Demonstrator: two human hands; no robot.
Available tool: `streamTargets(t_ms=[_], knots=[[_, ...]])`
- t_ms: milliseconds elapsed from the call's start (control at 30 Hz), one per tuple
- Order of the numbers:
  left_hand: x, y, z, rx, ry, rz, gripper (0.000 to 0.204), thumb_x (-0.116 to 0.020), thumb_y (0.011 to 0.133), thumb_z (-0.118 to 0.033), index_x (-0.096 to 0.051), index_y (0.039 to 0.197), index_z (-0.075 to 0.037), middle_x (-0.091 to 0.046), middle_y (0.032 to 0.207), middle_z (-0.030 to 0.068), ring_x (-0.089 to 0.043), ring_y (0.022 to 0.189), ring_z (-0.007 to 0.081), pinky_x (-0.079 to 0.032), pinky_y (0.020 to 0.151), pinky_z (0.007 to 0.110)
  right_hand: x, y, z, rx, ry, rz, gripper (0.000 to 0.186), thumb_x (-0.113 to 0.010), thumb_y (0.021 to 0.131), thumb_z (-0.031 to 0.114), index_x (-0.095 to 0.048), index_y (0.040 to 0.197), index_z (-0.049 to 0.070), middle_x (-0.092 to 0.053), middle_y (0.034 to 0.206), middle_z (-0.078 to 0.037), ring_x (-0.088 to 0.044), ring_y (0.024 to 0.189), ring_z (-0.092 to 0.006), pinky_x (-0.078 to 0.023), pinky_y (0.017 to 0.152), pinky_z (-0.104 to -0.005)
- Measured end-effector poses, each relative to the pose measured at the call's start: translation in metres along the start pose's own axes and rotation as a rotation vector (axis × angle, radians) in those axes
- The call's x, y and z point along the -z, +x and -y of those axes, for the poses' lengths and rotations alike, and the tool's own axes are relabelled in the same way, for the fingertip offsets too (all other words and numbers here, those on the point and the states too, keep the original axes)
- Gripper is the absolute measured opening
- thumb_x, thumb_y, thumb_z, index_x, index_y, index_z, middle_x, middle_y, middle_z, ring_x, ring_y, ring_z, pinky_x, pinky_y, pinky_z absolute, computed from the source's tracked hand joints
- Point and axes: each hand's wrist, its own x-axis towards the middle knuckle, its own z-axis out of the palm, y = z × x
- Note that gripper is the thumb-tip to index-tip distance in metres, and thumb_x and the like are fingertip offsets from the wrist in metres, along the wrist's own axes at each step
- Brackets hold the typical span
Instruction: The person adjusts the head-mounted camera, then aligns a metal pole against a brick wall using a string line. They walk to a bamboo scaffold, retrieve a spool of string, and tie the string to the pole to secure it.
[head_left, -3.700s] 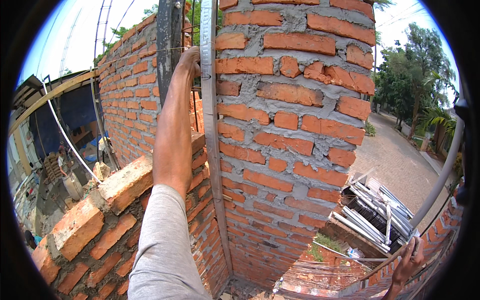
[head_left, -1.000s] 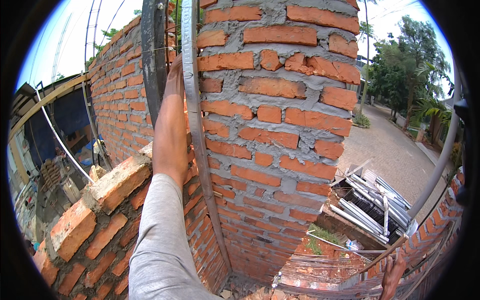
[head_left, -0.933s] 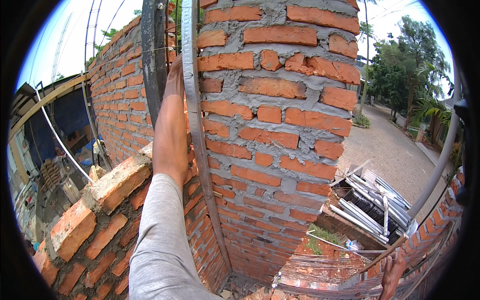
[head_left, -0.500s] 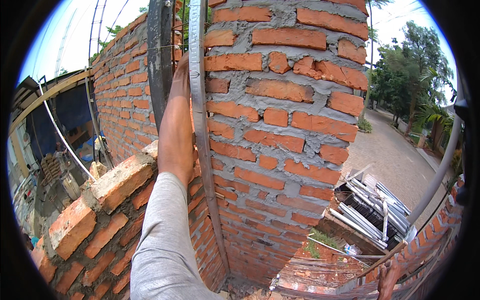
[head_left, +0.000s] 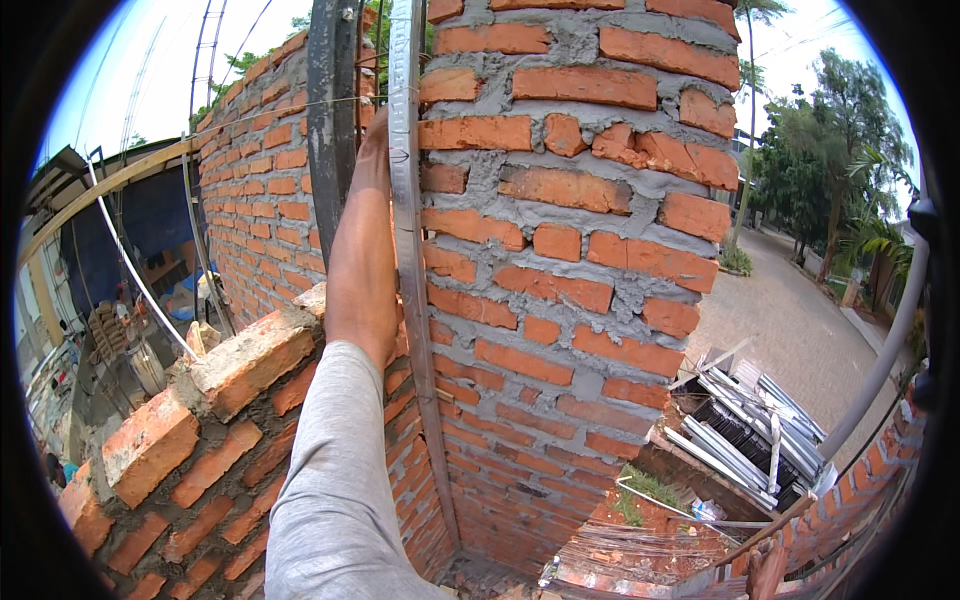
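Note:
My left arm, in a grey sleeve, reaches up from the lower edge. My left hand (head_left: 374, 145) is closed at the left edge of a long metal straightedge (head_left: 408, 210); most of its fingers are hidden behind it. The straightedge stands nearly upright along the left edge of a red brick wall (head_left: 565, 190) with grey mortar joints. Just left of the hand rises a dark, mortar-smeared post (head_left: 333, 120). A thin string (head_left: 290, 103) crosses in front of the post at about the height of the fingers. My right hand is not seen.
A lower, stepped brick wall (head_left: 215, 450) lies left of my arm, with another brick wall (head_left: 265, 170) behind it. Thin steel rods (head_left: 385, 50) stand behind the straightedge. Metal lengths (head_left: 740, 430) are piled at the lower right, beside a paved road (head_left: 750, 300).
The whole view has shifted slightly, so the walls and straightedge sit a little farther right. My left hand stays at the same place on the straightedge.

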Motion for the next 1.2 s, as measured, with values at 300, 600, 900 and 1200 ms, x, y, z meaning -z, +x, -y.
streamTargets(t_ms=[300,600,900,1200], knots=[[0.001,-0.008,-0.009,-0.022,0.035,0.043,0.018,-0.048,0.097,-0.006,-0.063,0.105,-0.001,-0.064,0.072,0.0048,-0.062,0.051,0.011,-0.053,0.038,0.027,-0.039,-0.019,-0.052,-0.365,-0.014,0.063,0.011,-0.058,0.078,-0.002,-0.053,0.088,-0.004,-0.054,0.062,-0.011,-0.057,0.045,-0.0229,-0.047,0.036,-0.0365],[-0.017,-0.142,-0.004,-0.467,0.569,-0.25,0.017,-0.062,0.09,-0.014,-0.071,0.1,-0.004,-0.069,0.086,0.0058,-0.054,0.067,0.0077,-0.048,0.061,0.026,-0.164,-0.056,-0.09,-0.511,-0.175,0.725,0.01,-0.063,0.077,0.0,-0.054,0.073,-0.001,-0.056,0.059,-0.012,-0.061,0.047,-0.0256,-0.051,0.036,-0.0414],[-0.069,-0.496,0.122,-0.328,1.315,0.077,0.015,-0.073,0.075,-0.006,-0.064,0.084,0.003,-0.064,0.084,0.0141,-0.063,0.075,0.0272,-0.052,0.064,0.034,-0.296,-0.123,-0.04,-0.282,-0.083,1.239,0.016,-0.061,0.079,0.005,-0.06,0.065,-0.004,-0.062,0.06,-0.014,-0.062,0.047,-0.023,-0.052,0.038,-0.0371],[0.0,-0.676,0.034,-0.175,2.126,-0.509,0.031,-0.072,0.079,-0.011,-0.06,0.105,0.001,-0.063,0.103,0.0163,-0.06,0.103,0.0393,-0.052,0.083,0.047,-0.385,-0.189,-0.049,-0.313,0.163,1.557,0.015,-0.059,0.086,0.015,-0.064,0.079,0.002,-0.064,0.068,-0.011,-0.065,0.053,-0.0221,-0.051,0.039,-0.0353]])
